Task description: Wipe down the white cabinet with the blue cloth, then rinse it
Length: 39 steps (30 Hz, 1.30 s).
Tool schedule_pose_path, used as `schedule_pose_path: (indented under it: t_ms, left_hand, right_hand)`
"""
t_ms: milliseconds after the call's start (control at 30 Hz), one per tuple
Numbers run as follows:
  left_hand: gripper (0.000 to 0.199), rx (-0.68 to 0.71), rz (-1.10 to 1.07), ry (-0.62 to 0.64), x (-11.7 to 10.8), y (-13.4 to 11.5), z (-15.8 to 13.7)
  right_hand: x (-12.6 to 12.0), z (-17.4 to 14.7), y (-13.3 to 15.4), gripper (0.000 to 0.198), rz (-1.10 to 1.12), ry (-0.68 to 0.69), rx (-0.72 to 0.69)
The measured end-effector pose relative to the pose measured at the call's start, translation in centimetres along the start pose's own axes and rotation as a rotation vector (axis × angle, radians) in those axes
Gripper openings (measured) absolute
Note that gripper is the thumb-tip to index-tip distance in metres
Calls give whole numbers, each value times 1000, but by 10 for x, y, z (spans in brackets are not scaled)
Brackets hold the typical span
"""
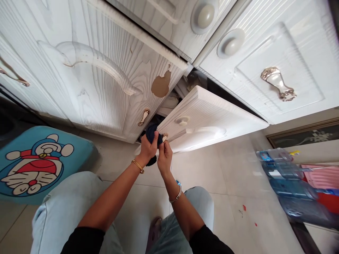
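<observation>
Gripping hand: the left hand point(148, 146) has its fingers curled closed around a bunched dark blue cloth point(152, 131), the thumb pressed up along the front of it.
Right hand: it sits just beside the left, the right hand point(164, 153) with fingers bent inward at the cloth's right edge, close to a small ornate handle point(165, 137); I cannot tell whether they close on the cloth or on that handle.
Cloth's place: low at the cabinet opening, beside the edge of the ajar door point(212, 120), partly covered by the left hand (a black piece point(152, 161) shows below, between the wrists, perhaps the same cloth).
Ajar door: white, tilted out towards the person, with pale, indistinct contents point(171, 102) behind it.
Closed door: white wood grain, the closed door point(97, 95) bears a raised curved moulding and a bare brown patch point(161, 84).
Wrists: a gold bracelet point(138, 166) on the left, a silver bangle point(176, 195) on the right.
Floor: pale tiles point(225, 176), a blue cartoon stool point(49, 164) beside the left knee, large clear bottles point(293, 188) well apart at the right.
</observation>
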<state>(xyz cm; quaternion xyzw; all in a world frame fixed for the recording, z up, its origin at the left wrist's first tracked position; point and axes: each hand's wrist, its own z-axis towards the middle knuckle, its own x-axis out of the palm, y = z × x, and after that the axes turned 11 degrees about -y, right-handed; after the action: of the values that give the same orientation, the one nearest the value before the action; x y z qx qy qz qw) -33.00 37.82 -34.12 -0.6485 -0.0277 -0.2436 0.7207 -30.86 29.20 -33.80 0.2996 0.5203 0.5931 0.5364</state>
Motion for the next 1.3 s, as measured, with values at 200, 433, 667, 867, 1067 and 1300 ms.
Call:
schedule_pose_path:
  t_ms: [200,433,667,867,1067,1300]
  left_hand:
    - [64,342,148,250,65,-118,34]
    - [78,248,133,110,44,-61,25]
    - [71,-69,57,-23,0,51,0]
    - [61,-567,200,-268,-61,145,-14]
    - [53,-724,264,-291,-85,165,-16]
    - [64,-213,17,-54,-7,85,-2]
  right_hand:
    - [-4,3,-3,22,16,23,66]
    - [1,4,-14,20,0,-1,106]
    - [0,19,-11,31,-14,23,-109]
    - [0,30,-8,29,-11,127,-134]
    - [3,35,-13,28,13,150,-149]
    - [10,41,-14,33,-3,112,-188]
